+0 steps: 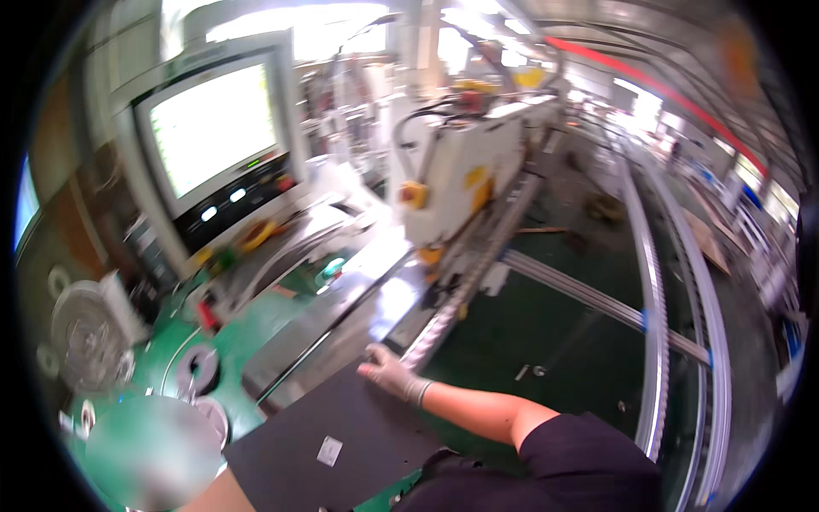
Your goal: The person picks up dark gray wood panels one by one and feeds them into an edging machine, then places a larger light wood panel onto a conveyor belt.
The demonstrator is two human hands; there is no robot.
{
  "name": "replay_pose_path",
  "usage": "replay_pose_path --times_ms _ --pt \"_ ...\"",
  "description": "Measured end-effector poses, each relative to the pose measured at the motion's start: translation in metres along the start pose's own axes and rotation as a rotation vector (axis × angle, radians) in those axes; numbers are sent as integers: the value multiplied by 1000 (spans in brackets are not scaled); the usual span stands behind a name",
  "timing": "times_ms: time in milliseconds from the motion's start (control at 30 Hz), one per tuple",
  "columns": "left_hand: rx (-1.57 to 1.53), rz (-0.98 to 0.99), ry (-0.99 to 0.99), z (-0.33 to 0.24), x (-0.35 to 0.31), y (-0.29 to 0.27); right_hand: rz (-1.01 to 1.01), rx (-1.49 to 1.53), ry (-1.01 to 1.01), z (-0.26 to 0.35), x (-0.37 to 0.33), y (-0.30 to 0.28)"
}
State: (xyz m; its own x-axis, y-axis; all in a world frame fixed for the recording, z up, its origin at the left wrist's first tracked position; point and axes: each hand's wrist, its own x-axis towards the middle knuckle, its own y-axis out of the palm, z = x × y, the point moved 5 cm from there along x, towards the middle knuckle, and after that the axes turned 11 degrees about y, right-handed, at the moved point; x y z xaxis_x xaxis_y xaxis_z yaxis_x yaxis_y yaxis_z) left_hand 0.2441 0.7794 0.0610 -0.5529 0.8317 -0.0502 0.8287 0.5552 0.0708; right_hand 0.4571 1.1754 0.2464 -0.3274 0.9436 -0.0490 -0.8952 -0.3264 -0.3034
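In the head view, the gloved right hand (391, 375) is placed at the far right corner of a dark board (290, 435). The fingers (372, 369) are curled at this corner and touch it; blur prevents telling whether they are clamped or only resting. The corner position probably controls the board's angle and leaves most of its face uncovered. From the fingers, the board extends leftward and toward the body, with its white label (329, 451) on the upper face, presumably for easy viewing. Just ahead and left of the fingers is a metal counter (350, 337), seemingly close enough to support the far edge; contact cannot be confirmed. Just right of and beyond the fingers runs a ribbed track (433, 333); well beyond them stands a white machine (456, 175). The left hand is not visible
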Motion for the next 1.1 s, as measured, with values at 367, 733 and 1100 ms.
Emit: replay_pose_path --times_ms 367,733,1100 --pt "-880 -77 -519 -87 38 131 55 -801 -223 26 -110 -48" --pt "-1250 13 -634 -80 36 162 392 -827 -555 -2 -112 -10" --pt "669 426 469 -239 99 148 294 -913 -635 16 -49 -91"
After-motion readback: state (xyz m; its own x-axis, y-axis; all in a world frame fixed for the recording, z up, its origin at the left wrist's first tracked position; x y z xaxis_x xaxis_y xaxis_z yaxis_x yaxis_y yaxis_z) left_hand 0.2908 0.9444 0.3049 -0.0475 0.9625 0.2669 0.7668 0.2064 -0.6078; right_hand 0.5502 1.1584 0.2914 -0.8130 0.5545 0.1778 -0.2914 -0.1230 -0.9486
